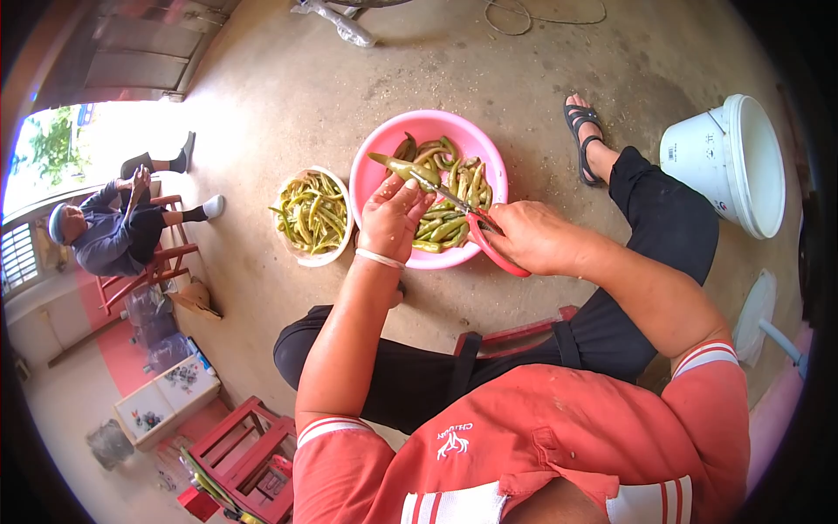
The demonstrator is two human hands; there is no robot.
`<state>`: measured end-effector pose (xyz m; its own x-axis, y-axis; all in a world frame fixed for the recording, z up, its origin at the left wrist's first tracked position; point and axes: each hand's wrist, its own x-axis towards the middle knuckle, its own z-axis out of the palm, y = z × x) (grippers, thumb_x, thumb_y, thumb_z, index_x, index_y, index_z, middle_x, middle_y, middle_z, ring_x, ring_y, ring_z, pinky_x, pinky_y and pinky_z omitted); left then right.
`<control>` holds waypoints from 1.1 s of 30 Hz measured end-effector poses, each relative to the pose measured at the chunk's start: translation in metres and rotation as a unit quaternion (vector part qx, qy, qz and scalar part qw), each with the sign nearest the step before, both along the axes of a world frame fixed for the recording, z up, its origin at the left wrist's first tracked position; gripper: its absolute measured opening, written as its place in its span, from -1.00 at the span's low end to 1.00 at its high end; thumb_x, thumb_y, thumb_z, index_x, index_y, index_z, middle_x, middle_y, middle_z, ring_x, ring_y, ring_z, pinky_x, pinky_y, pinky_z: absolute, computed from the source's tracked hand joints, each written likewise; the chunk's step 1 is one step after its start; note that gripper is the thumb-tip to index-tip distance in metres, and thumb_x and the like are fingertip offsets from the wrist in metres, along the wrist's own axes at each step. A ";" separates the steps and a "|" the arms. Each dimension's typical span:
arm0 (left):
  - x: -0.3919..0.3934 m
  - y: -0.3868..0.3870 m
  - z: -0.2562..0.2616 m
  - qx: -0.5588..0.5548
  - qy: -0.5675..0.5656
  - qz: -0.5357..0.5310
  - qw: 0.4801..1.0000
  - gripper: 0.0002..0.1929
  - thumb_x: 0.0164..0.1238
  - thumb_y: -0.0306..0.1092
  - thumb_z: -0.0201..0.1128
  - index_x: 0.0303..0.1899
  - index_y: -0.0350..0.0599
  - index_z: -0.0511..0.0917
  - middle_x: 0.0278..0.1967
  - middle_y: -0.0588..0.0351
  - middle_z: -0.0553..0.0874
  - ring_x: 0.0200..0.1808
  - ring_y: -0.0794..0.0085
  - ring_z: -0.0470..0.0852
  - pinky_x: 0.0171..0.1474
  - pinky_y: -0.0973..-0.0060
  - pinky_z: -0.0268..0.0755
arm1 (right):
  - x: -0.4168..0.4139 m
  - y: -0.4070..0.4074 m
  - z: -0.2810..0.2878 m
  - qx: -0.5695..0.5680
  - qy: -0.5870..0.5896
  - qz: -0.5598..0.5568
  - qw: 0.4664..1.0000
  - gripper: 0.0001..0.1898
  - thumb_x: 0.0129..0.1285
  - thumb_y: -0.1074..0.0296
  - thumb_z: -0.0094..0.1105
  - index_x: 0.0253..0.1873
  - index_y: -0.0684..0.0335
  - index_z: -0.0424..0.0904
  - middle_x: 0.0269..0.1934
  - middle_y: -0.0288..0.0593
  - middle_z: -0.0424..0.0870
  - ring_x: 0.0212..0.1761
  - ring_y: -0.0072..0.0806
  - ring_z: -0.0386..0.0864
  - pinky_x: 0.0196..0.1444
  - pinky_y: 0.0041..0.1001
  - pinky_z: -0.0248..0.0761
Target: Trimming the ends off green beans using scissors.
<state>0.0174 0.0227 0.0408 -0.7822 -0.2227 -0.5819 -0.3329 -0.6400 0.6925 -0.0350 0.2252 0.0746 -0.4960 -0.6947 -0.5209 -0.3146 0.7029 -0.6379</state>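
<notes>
My left hand [391, 219], with a pale band at the wrist, holds a green pepper [402, 168] above a pink plastic basin [364, 147]. Scissors [488, 239] with red handles are in my right hand [537, 237], their blades reaching to the pepper close to my left fingertips. Whether the blades touch or cut into it cannot be told. Inside the basin lie whole green peppers [448, 227] and darker, limp ones. Left of the basin, a white tub [347, 226] is filled with thin strips of green pepper [314, 213].
A white bucket [753, 167] lies tipped at the right, near my sandalled foot [587, 141]. At the left another person [118, 229] sits on a red wooden chair [173, 255]. A straw hat [196, 298] lies on the floor. A red wooden stool [239, 452] stands lower left.
</notes>
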 end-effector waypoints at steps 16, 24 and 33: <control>0.005 0.015 -0.010 -0.049 -0.030 -0.042 0.997 -0.81 0.26 -0.58 0.07 -0.10 -0.29 0.50 -0.23 0.10 0.62 -0.22 0.44 0.62 -0.17 0.55 0.55 | 0.003 -0.005 -0.014 0.033 0.021 -0.008 0.999 -0.52 0.21 -0.07 -0.05 -0.23 0.36 0.51 -0.31 0.19 0.61 -0.22 0.01 0.59 -0.11 -0.13 0.42; 0.012 0.022 -0.001 -0.040 -0.066 -0.137 0.988 -0.96 0.27 -0.53 0.10 -0.36 -0.17 0.46 -0.40 0.23 0.53 -0.37 0.57 0.56 -0.17 0.59 0.55 | -0.001 -0.004 -0.024 0.004 0.055 -0.009 0.998 -0.54 0.20 -0.05 -0.01 -0.28 0.36 0.51 -0.40 0.17 0.60 -0.29 0.01 0.59 -0.19 -0.13 0.42; 0.015 0.020 -0.005 -0.035 -0.097 -0.074 0.992 -0.89 0.27 -0.52 0.12 -0.19 -0.20 0.49 -0.37 0.26 0.56 -0.41 0.62 0.54 -0.26 0.63 0.54 | 0.002 -0.006 -0.022 0.006 0.073 -0.003 0.997 -0.54 0.20 -0.04 -0.02 -0.29 0.37 0.52 -0.39 0.17 0.61 -0.27 0.00 0.61 -0.17 -0.12 0.43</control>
<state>0.0323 0.0431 0.0356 -0.6836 -0.1585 -0.7125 -0.5519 -0.5265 0.6467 -0.0328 0.2187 0.0527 -0.5715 -0.6858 -0.4506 -0.3989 0.7120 -0.5779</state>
